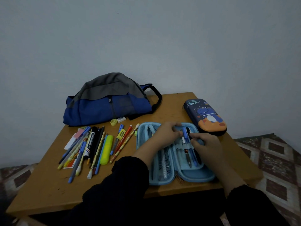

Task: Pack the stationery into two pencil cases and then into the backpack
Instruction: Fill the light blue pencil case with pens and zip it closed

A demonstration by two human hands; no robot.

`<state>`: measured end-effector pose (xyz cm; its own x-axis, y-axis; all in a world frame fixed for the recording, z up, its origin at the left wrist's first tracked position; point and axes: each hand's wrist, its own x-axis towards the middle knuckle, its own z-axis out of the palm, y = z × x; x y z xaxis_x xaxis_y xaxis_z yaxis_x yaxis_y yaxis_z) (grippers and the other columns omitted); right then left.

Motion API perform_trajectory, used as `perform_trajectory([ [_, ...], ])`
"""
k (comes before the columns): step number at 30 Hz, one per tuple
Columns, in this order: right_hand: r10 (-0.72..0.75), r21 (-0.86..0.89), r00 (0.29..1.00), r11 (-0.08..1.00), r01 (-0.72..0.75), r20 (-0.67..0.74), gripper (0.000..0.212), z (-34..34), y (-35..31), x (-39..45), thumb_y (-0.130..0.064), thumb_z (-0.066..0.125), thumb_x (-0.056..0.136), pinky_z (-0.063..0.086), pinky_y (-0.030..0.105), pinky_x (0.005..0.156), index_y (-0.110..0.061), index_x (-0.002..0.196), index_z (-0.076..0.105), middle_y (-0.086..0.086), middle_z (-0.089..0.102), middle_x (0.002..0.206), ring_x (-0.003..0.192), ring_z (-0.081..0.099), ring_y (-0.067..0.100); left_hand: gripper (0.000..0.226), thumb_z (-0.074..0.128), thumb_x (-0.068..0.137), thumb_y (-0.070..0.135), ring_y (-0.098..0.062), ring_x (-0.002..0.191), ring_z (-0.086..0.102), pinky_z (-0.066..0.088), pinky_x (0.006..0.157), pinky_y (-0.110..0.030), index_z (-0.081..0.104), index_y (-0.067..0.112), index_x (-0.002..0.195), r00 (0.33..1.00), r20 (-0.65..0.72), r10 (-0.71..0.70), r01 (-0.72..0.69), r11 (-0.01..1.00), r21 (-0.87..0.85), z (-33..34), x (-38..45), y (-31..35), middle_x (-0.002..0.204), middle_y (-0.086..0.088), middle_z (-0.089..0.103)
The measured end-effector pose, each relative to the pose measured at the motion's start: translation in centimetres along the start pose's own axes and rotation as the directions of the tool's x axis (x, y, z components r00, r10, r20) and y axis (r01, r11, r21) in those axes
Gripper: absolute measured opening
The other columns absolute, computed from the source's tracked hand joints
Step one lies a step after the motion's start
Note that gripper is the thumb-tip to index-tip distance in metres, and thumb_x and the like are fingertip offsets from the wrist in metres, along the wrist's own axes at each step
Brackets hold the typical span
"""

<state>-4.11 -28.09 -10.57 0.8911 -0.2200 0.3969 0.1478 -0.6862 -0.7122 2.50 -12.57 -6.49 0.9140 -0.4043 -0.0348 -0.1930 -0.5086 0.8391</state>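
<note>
A square brown wooden table (48, 185) carries all items. A blue-and-grey fabric backpack (107, 101) lies at the rear, zipped shut. A light-blue hard-shell pencil case (184, 175) lies open at centre front, with several pens in the elastic loops of its right half. A closed navy pencil case with a dinosaur print (206, 116) sits behind it to the right. A loose spread of pens, pencils and markers (91, 147) lies left of the open case. The left hand (164, 136) rests curled over the case's middle; what it grips is probably a loop, though unclear. The right hand (206, 144) pinches a blue pen (187, 144) standing in its loop.
</note>
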Motion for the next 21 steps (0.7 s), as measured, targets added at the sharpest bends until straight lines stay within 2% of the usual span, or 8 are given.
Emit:
perform_trajectory([
  [2, 0.044, 0.016, 0.998, 0.999, -0.045, 0.041, 0.023, -0.3, -0.2, 0.1, -0.011, 0.064, 0.088, 0.05, 0.035, 0.087, -0.013, 0.109, 0.073, -0.004, 0.068, 0.097, 0.097, 0.061, 0.014, 0.033, 0.056, 0.095, 0.016, -0.01, 0.069, 0.054, 0.046, 0.055, -0.019, 0.056, 0.015, 0.128, 0.997, -0.075, 0.029, -0.031, 0.999, -0.016, -0.8, -0.6, -0.3, 0.089, 0.003, 0.058],
  [5, 0.05, -0.007, 0.997, 0.999, -0.05, 0.056, 0.022, -0.5, -0.5, 0.0, -0.014, 0.065, 0.088, 0.05, 0.037, 0.091, -0.017, 0.108, 0.073, -0.005, 0.068, 0.102, 0.101, 0.059, 0.013, 0.026, 0.054, 0.095, 0.011, -0.006, 0.078, 0.054, 0.044, 0.061, -0.012, 0.061, 0.013, 0.12, 0.963, -0.267, 0.022, -0.042, 0.997, -0.069, -2.9, -1.5, -1.1, 0.093, 0.008, 0.059],
  [7, -0.013, -0.039, 0.999, 0.999, 0.015, 0.033, 0.018, -0.1, -0.9, -0.3, -0.012, 0.067, 0.086, 0.051, 0.038, 0.088, -0.018, 0.102, 0.075, -0.003, 0.069, 0.101, 0.099, 0.06, 0.014, 0.024, 0.053, 0.095, 0.008, -0.005, 0.083, 0.054, 0.043, 0.064, -0.012, 0.063, 0.011, 0.116, 0.899, -0.437, -0.011, -0.032, 0.995, -0.091, -4.8, -1.9, -2.0, 0.104, 0.001, 0.062],
  [10, -0.138, -0.09, 0.99, 0.986, 0.138, 0.007, 0.015, 0.9, -1.4, -0.8, -0.011, 0.072, 0.083, 0.052, 0.04, 0.08, -0.021, 0.093, 0.076, -0.004, 0.07, 0.094, 0.094, 0.057, 0.013, 0.021, 0.052, 0.093, 0.004, -0.014, 0.081, 0.056, 0.043, 0.064, -0.02, 0.067, 0.008, 0.107, 0.761, -0.643, -0.091, 0.072, 0.996, -0.055, -7.6, -2.4, -4.0, 0.102, -0.008, 0.067],
  [12, -0.152, -0.083, 0.988, 0.985, 0.154, 0.03, 0.012, 1.4, -1.5, -1.0, -0.015, 0.074, 0.082, 0.05, 0.043, 0.08, -0.023, 0.091, 0.076, -0.006, 0.069, 0.091, 0.095, 0.057, 0.018, 0.02, 0.052, 0.093, 0.007, -0.018, 0.08, 0.058, 0.043, 0.063, -0.025, 0.07, 0.009, 0.102, 0.728, -0.674, -0.125, 0.203, 0.978, 0.038, -9.0, -2.6, -5.8, 0.099, -0.009, 0.069],
  [15, -0.152, -0.086, 0.988, 0.984, 0.154, 0.034, 0.01, 1.9, -1.5, -1.2, -0.017, 0.076, 0.08, 0.05, 0.046, 0.08, -0.025, 0.087, 0.075, -0.007, 0.069, 0.088, 0.094, 0.056, 0.021, 0.02, 0.056, 0.092, 0.019, -0.027, 0.093, 0.06, 0.049, 0.078, -0.033, 0.075, 0.012, 0.091, 0.775, -0.626, -0.092, 0.35, 0.886, 0.303, -10.2, -2.2, -8.3, 0.098, -0.01, 0.07],
  [18, -0.135, -0.065, 0.99, 0.988, 0.138, 0.048, 0.01, 2.0, -1.2, -1.1, -0.019, 0.076, 0.08, 0.048, 0.043, 0.084, -0.027, 0.085, 0.075, -0.011, 0.068, 0.088, 0.095, 0.056, 0.02, 0.027, 0.05, 0.094, 0.022, -0.033, 0.105, 0.049, 0.042, 0.092, -0.04, 0.075, 0.017, 0.088, 0.816, -0.57, -0.095, 0.435, 0.749, 0.499, -10.3, -1.8, -9.5, 0.105, -0.011, 0.063],
  [21, -0.113, -0.037, 0.991, 0.993, 0.116, 0.071, 0.011, 1.9, -1.3, -1.1, -0.02, 0.074, 0.082, 0.045, 0.037, 0.087, -0.03, 0.086, 0.074, -0.018, 0.065, 0.087, 0.097, 0.054, 0.016, 0.028, 0.045, 0.095, 0.023, -0.032, 0.105, 0.045, 0.035, 0.088, -0.036, 0.066, 0.017, 0.077, 0.839, -0.539, -0.076, 0.452, 0.649, 0.612, -10.0, -1.1, -9.8, 0.104, -0.013, 0.06],
])
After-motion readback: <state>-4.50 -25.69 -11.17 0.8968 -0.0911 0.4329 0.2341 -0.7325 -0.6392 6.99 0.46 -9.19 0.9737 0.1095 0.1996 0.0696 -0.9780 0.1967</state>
